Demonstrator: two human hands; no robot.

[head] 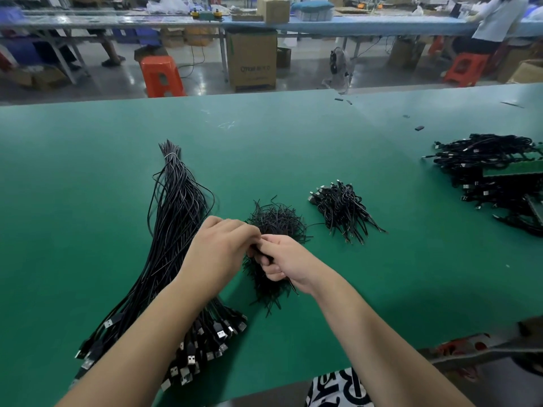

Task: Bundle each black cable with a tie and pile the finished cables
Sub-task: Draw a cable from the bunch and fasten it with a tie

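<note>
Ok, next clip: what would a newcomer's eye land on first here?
Probably the two hands meeting at the centre of the green table, the left hand and right hand pinching something black over a heap of short ties. Next, the long sheaf of black cables on the left, plugs toward the person, and the small pile of bundled cables right of the ties.

Hands at work: two, a left hand point(219, 248) and a right hand point(283, 264)
Heaps of black cable: three, a long loose bundle point(176, 218), a small pile point(342, 210), a large pile point(487, 171)
Heaps of ties point(276, 221): one
Orange stools: two, stool point(161, 76) and second stool point(467, 69)
</note>
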